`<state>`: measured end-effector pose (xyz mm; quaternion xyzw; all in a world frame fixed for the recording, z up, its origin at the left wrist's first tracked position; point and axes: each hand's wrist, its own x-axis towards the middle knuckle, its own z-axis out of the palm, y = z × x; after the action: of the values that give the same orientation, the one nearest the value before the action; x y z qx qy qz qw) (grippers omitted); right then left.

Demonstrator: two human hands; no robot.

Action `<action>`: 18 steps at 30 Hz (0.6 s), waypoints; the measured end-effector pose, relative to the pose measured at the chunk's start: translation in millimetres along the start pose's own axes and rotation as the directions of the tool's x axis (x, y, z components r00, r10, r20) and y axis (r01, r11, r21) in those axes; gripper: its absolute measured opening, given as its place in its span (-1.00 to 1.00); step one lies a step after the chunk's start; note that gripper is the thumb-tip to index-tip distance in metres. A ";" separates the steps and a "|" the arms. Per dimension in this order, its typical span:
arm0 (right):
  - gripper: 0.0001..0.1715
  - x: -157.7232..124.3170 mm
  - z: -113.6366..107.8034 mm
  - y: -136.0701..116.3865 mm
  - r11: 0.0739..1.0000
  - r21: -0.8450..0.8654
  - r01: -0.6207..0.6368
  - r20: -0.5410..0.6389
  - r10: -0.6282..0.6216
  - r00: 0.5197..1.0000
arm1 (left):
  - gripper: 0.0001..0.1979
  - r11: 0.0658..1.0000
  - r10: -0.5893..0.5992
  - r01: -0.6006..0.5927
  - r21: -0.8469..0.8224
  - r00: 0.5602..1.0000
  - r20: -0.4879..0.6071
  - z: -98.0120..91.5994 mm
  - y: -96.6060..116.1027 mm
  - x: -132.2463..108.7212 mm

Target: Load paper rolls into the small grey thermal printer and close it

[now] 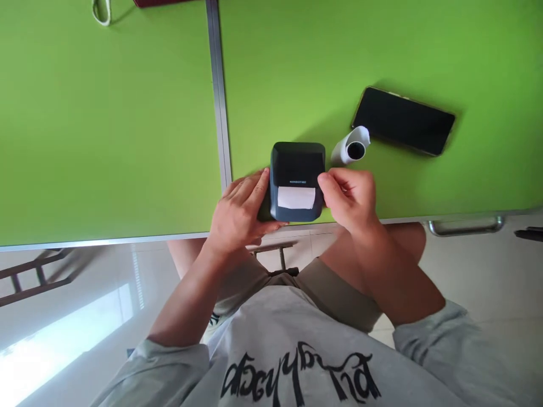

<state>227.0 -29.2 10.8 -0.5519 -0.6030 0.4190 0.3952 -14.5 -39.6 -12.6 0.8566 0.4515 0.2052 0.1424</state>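
Observation:
A small dark label printer [298, 165] stands near the front edge of the green table, a piece of white label paper [296, 198] showing at its front slot. My left hand [241, 212] grips the printer's left side, with the thumb along the front near the bottom. At the right side, my right hand [352, 195] has its fingers curled and its thumb and forefinger against the printer's edge; what its fingertips touch there is partly hidden. Just behind my right hand lies a white paper roll [339, 151] with a dark hollow core and a loose end.
A black phone [405, 120] lies beyond the roll on the right. A metal strip [218, 90] divides the green table [110, 124]. A metal handle [466, 227] is at the front edge. A white cord loop [102, 14] and a dark red object [156, 2] sit at the far left.

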 end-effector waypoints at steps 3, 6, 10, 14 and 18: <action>-0.40 1.4 2.8 1.1 0.998 -0.012 0.064 -0.011 -0.064 0.998 | 0.07 0.999 -0.020 0.019 -0.032 1.000 -0.012 0.9 -2.7 0.1; -0.39 7.3 5.6 2.9 0.997 0.001 0.077 -0.030 -0.077 0.997 | 0.03 0.996 -0.038 0.036 -0.083 0.999 -0.013 2.2 -5.6 3.7; -0.32 12.1 8.1 7.6 0.999 0.013 0.037 -0.048 -0.036 0.998 | -0.02 0.989 -0.052 0.053 -0.140 0.999 0.014 2.8 -8.1 10.3; -0.34 12.1 8.5 11.2 0.998 0.031 0.047 -0.059 -0.046 0.997 | 0.00 0.988 -0.045 0.048 -0.150 0.999 0.023 3.3 -9.4 13.6; -0.39 10.5 6.4 12.2 0.998 0.049 0.049 -0.049 -0.047 0.998 | -0.02 0.989 -0.052 0.054 -0.135 0.998 0.020 5.8 -8.5 11.3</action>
<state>224.2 -18.8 -2.7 -0.5370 -0.5957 0.4110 0.4334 -12.0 -25.8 -18.8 0.8344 0.4580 0.2242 0.2093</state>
